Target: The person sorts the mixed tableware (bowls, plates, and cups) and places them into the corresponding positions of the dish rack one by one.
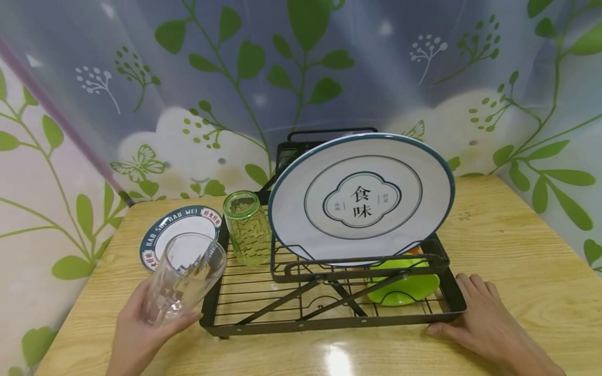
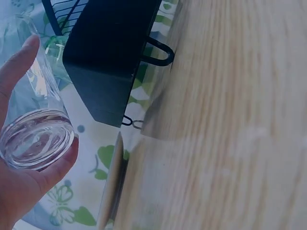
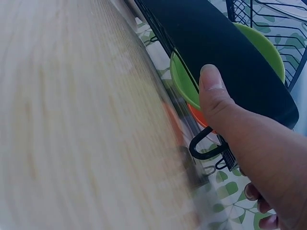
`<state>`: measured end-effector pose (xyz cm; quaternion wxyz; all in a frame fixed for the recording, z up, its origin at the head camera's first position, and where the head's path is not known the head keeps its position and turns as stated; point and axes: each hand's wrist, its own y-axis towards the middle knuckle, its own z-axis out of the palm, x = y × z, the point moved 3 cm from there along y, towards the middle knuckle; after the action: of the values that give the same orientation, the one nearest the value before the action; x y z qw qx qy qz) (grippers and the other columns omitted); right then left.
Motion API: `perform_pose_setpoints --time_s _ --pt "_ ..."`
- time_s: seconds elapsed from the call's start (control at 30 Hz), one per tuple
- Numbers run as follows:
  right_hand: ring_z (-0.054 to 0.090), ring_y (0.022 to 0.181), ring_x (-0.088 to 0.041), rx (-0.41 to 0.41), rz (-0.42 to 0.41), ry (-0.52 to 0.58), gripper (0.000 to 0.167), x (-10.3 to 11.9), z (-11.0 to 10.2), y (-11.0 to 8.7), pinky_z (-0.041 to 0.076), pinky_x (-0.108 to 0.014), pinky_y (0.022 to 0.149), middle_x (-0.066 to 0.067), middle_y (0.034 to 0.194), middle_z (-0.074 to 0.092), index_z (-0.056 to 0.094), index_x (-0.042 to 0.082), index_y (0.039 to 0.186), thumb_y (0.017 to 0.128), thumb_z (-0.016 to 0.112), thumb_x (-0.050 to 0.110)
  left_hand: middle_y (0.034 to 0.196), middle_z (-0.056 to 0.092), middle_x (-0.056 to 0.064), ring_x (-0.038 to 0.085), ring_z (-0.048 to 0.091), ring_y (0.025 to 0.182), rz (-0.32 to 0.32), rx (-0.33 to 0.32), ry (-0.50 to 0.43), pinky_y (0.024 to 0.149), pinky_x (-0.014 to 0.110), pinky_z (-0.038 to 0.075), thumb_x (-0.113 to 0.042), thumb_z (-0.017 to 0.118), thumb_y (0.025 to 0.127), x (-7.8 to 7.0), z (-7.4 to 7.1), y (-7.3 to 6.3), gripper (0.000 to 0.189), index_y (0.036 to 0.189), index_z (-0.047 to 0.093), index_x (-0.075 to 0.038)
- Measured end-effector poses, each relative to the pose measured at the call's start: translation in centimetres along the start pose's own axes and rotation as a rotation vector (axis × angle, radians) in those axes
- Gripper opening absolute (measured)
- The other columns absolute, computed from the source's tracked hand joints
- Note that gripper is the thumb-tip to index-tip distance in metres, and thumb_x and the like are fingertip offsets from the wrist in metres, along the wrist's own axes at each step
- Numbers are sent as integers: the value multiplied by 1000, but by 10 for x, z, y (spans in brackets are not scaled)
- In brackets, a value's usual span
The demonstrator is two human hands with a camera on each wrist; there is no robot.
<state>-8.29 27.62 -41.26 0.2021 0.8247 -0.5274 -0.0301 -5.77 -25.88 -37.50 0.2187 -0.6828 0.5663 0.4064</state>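
My left hand holds a clear drinking glass, its base toward the palm and its mouth tilted up and away. In the left wrist view the thumb and a finger curl around the glass near its thick base. The glass is left of a black dish rack, overlapping a small blue-rimmed plate. At the rack's front right corner my right hand grips the frame, thumb along the front panel and fingers around the side.
A large white plate with a blue-green rim leans upright in the rack. A green glass stands at the rack's left end. Under the upper tier at right sits a lime-green bowl, with something orange behind it. Patterned cloth hangs behind.
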Motion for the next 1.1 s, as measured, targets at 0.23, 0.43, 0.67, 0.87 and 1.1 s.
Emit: perform_pose_setpoints --time_s 0.23,0.43,0.67,0.87,1.1 --pt "40 84 -19 -5 -6 7 61 -1 1 0 27 -36 69 2 91 47 55 18 90 57 81 63 114 56 -12 2 58 95 41 38 -85 76 17 51 -4 89 63 -2 1 0 86 138 48 -13" --pt "41 83 -19 -15 -16 9 60 -1 0 0 27 -37 68 3 89 47 58 17 89 57 82 62 115 56 -15 1 59 94 44 39 -92 76 18 52 -3 90 63 -2 1 -1 88 140 48 -13" --pt "41 84 -21 -2 -26 12 60 -3 1 2 28 -39 70 4 89 46 59 18 90 57 82 62 119 54 -14 0 57 98 91 58 -130 78 16 51 3 88 61 -5 2 3 90 140 46 -11" --pt "43 85 -24 -5 -33 8 60 -5 -1 5 28 -41 71 2 89 48 61 17 91 56 82 61 121 54 -8 6 56 101 131 70 -220 79 16 51 13 85 59 -9 2 7 86 134 47 -7" --pt "44 85 -24 19 -19 13 60 -3 0 1 29 -40 71 2 89 49 61 17 91 57 82 61 118 53 -10 5 53 102 156 17 -179 83 10 45 16 86 50 -12 -3 5 88 126 46 -3"
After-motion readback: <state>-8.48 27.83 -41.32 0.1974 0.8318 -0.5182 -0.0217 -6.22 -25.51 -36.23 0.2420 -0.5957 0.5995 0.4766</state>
